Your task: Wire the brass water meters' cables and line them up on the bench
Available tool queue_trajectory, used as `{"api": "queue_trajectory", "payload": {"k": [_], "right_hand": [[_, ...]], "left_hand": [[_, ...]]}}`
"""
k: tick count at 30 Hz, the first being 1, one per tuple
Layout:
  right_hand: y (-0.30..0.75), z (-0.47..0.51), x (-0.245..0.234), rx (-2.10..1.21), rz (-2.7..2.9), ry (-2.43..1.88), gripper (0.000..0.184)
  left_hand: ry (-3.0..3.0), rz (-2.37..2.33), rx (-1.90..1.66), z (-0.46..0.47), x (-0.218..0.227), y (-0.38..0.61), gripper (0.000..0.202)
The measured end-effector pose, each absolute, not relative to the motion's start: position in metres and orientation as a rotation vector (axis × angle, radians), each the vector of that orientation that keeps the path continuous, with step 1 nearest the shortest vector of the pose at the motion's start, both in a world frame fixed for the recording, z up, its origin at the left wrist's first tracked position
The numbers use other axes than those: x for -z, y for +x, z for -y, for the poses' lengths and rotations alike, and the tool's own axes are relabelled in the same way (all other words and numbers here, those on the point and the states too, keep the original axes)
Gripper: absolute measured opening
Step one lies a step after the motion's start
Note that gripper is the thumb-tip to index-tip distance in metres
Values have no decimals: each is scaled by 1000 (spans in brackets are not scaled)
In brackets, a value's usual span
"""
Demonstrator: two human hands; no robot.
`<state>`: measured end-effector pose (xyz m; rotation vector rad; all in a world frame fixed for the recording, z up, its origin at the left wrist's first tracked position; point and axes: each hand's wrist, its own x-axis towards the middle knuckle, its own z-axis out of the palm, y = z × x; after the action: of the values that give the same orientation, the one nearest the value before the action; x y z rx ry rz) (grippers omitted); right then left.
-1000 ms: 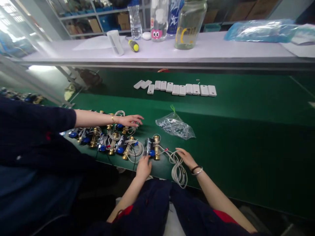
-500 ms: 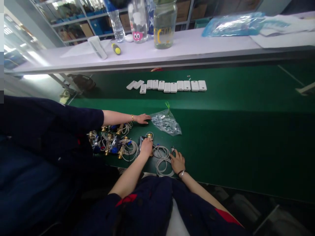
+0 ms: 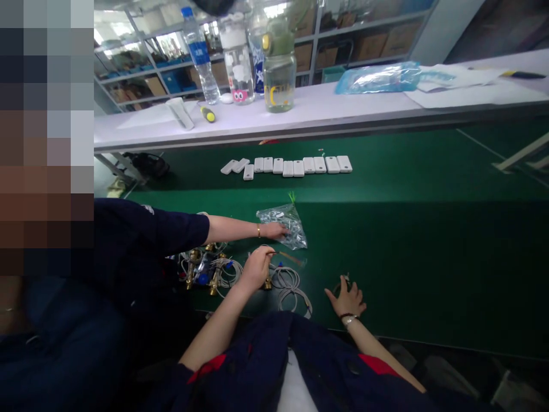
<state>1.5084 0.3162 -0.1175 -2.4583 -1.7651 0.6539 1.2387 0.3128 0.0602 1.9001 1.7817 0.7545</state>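
My left hand (image 3: 256, 269) is closed, pinching one end of a thin brownish strip (image 3: 288, 257) that points right and is smeared by motion. Beneath this hand is a brass fitting (image 3: 268, 282), mostly covered. Just right of it lies a coiled grey cable (image 3: 288, 283). My right hand (image 3: 348, 298) is further right over the green table, its fingers spread. A small object (image 3: 346, 278) shows at its fingertips, too small to name. A co-worker's hand (image 3: 275, 230) reaches from the left onto a clear plastic bag (image 3: 295, 233) with a green tie.
Several brass and blue meters (image 3: 203, 269) with coiled cables stand at left, beside the co-worker's sleeve (image 3: 171, 232). A row of white boxes (image 3: 287, 168) runs across the back of the green table (image 3: 412, 246). Above, a shelf (image 3: 319, 117) bears bottles (image 3: 279, 80) and a blue packet (image 3: 377, 79).
My left hand has lifted slightly and now holds the strip. My right hand has moved right, away from the coil. The co-worker's hand has moved onto the bag. The view has shifted.
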Motion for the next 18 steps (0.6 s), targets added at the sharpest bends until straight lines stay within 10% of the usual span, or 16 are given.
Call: {"api": "queue_trajectory", "payload": {"k": [10,18], "right_hand": [[1504,-325,78,-1318,1551,-2060,46],[1428,-297,-72,-1380,1626,-899,21]], "left_hand": [[2346,-1826,-690,-278,-116,1247,27],[2117,-1769,-434,-269,-128,1253,24]]}}
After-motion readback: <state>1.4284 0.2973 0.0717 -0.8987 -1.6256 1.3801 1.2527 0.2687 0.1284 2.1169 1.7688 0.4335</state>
